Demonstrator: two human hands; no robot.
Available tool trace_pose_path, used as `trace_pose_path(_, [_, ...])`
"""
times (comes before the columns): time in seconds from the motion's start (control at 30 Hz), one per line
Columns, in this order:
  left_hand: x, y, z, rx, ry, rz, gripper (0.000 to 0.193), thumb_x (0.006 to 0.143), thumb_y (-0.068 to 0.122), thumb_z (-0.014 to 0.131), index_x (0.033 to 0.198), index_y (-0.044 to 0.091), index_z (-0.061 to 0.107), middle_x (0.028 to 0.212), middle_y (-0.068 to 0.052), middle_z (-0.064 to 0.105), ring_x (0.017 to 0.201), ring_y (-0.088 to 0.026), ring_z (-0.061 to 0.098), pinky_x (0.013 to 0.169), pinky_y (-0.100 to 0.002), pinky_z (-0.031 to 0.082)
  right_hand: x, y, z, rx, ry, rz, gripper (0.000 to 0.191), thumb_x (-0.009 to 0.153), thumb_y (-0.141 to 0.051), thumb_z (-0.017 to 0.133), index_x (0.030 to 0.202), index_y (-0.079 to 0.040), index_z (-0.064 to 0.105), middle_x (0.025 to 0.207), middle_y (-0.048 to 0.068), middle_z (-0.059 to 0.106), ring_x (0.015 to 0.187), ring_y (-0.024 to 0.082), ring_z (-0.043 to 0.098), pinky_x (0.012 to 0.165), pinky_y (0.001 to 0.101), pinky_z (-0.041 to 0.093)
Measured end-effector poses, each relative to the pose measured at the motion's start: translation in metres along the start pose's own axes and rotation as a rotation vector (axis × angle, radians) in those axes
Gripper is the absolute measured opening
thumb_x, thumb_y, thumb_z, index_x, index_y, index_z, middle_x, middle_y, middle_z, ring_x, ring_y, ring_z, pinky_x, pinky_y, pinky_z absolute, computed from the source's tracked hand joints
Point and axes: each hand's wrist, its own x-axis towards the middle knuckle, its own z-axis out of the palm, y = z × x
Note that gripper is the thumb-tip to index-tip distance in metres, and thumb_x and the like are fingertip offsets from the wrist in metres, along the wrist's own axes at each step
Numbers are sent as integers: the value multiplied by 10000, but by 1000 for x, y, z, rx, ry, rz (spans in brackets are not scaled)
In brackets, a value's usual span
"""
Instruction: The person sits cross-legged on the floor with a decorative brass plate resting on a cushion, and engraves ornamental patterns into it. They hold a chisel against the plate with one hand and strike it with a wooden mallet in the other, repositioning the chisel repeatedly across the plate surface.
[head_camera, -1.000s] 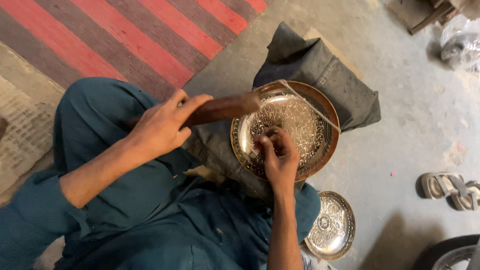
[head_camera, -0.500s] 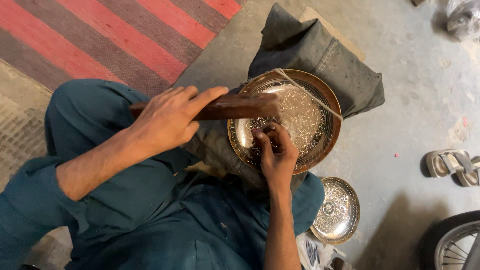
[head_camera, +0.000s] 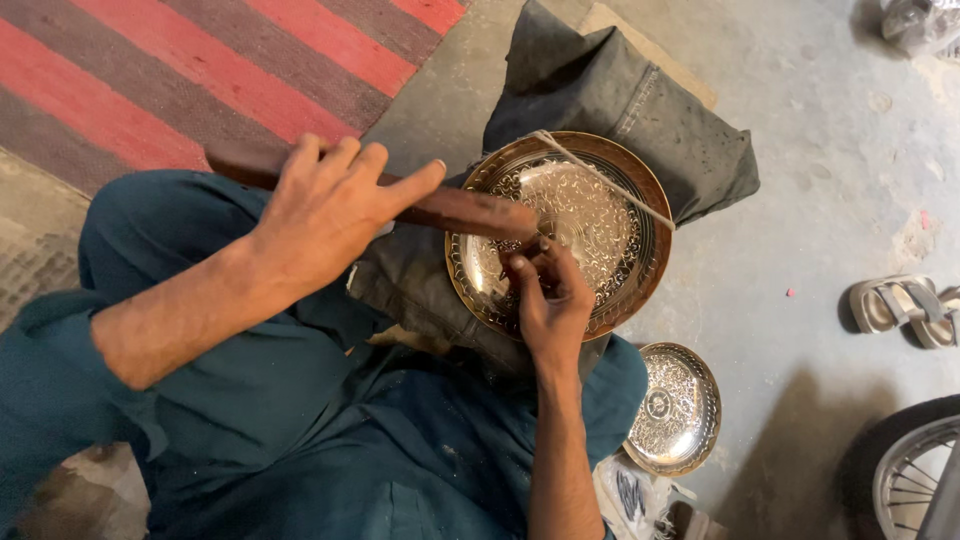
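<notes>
A wooden mallet (head_camera: 440, 205) is gripped by the left hand (head_camera: 325, 210) at centre frame. The right hand (head_camera: 550, 290), fingers pinched closed, is pressed on the engraved brass plate (head_camera: 610, 200); what is pinched cannot be told.

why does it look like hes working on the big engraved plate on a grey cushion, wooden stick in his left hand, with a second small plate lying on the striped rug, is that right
Not quite. The small plate lies on the bare concrete floor beside the person's knee, not on the striped rug, as the head view shows. The rest holds: big engraved plate on the grey cushion, wooden stick in the left hand.
</notes>
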Motion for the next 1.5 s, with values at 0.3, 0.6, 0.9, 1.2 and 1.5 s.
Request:
trace_pose_path(0.3, [-5,6,0,-549,-164,-172,844,779,60,753,1532,211,404,951,-143,633,862,-315,676,733,-461,567,-4,-5,4,-71,17,-11,253,958,-30,748,1200,3,681,880,47,764,778,51,673,656,207,515])
trace_pose_path(0.6, [0,10,-4,-760,26,-143,825,796,23,698,1552,155,396,1017,-123,633,923,-314,657,773,-442,541,-4,-7,5,-71,19,-57,210,963,-28,751,1162,3,692,853,40,731,767,54,642,664,213,510])
trace_pose_path(0.9, [-1,9,4,-94,96,29,639,925,17,644,1516,216,506,902,-68,569,837,-247,592,777,-424,462,-2,-11,4,-146,-14,-109,218,961,-54,743,1170,-36,685,923,22,779,820,56,733,697,211,569])
trace_pose_path(1.2, [-2,7,7,-458,32,-96,578,866,64,675,1421,160,544,930,-64,567,876,-251,594,773,-439,426,-1,-15,4,-116,20,-35,222,953,-46,744,1163,-16,680,835,49,759,716,64,670,612,234,507])
trace_pose_path(1.5, [-1,5,6,-81,78,8,629,902,60,722,1467,223,499,997,-31,596,927,-232,604,876,-435,463,-1,-17,4,-160,1,-101,183,951,-8,712,1133,-2,690,900,46,782,788,77,728,688,224,548])
